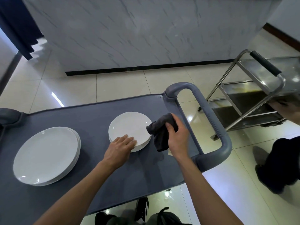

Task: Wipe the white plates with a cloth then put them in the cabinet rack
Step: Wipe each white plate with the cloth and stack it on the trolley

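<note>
Two stacks of white plates sit on a grey cart top (90, 114). The larger stack (46, 155) lies at the left. The smaller stack (129, 127) lies near the cart's right end. My left hand (121, 147) rests flat on the near rim of the smaller stack, fingers straight. My right hand (176, 136) grips a dark grey cloth (159, 135) just right of that stack, and the cloth hangs down beside the plates' right edge. No cabinet rack is in view.
The cart's grey loop handle (209, 117) stands right of my right hand. A steel trolley (253, 95) stands at the far right, with another person's hand (285, 109) and dark legs (280, 164) beside it. A marble-look counter wall (138, 33) rises behind. Shoes show on the floor at the bottom edge.
</note>
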The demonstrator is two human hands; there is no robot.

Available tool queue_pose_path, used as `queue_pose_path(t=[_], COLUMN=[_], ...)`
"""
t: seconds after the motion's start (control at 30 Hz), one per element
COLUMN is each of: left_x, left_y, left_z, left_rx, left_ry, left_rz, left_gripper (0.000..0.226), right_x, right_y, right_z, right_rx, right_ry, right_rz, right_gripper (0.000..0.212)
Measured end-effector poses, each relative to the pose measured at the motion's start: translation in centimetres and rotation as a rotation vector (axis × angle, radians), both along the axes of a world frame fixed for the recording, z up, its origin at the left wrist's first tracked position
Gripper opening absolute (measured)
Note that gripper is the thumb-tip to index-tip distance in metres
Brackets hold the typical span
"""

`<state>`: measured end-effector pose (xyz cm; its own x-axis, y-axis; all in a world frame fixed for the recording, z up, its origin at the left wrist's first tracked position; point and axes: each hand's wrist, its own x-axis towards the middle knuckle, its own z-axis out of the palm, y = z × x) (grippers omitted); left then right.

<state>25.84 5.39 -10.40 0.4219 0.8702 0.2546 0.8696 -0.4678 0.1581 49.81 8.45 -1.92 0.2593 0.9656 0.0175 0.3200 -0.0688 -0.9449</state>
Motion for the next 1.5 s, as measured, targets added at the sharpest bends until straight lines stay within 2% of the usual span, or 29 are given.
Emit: queue_pose_path(t=[0.13,0.33,0.43,0.53,0.67,0.8,0.93,1.07,1.17,1.5], left_x=[-0.2,-0.5,-0.4,-0.3,-0.7,-0.8,-0.6,-0.9,-1.8,-5.7], left_y=[-0.3,-0.3,-0.4,-0.4,-0.3,-0.5,-0.5,-0.8,-0.9,-1.3], left_z=[-1.1,-2.4,-2.2,-2.2,-2.8,-2.9,-2.4,-1.6,-1.1,3.4], left_rx=[0.047,0.057,0.072,0.064,0.009,-0.07,-0.055,-0.069,-0.093,-0.052], left_ry=[-0.012,-0.023,-0.033,-0.044,-0.065,-0.059,-0.054,-0.013,0.001,-0.036], left_rz=[0.007,0.013,-0.008,-0.007,0.011,0.021,0.021,0.052,0.11,0.237], left_gripper=[0.023,0.02,0.032,0.032,0.017,0.022,0.015,0.031,0.028,0.046], right_x=[-0.1,-0.4,-0.8,-1.3,-1.9,-2.4,-3.0,-3.7,-4.5,-8.9], right_y=[-0.1,-0.1,0.0,0.1,0.1,0.1,-0.1,-0.1,0.1,0.6], right_z=[-0.4,-0.7,-1.0,-1.2,-1.2,-1.5,-1.4,-1.1,-1.0,0.3], right_rx=[-0.011,-0.054,-0.059,-0.057,-0.066,-0.064,-0.059,-0.053,-0.039,-0.004], right_ry=[-0.004,-0.009,-0.018,-0.015,-0.003,-0.013,-0.017,-0.012,-0.003,-0.018], right_rz=[0.001,0.015,0.019,0.027,0.051,0.064,0.082,0.105,0.112,0.203], right_gripper=[0.04,0.04,0.04,0.04,0.04,0.04,0.041,0.04,0.04,0.037])
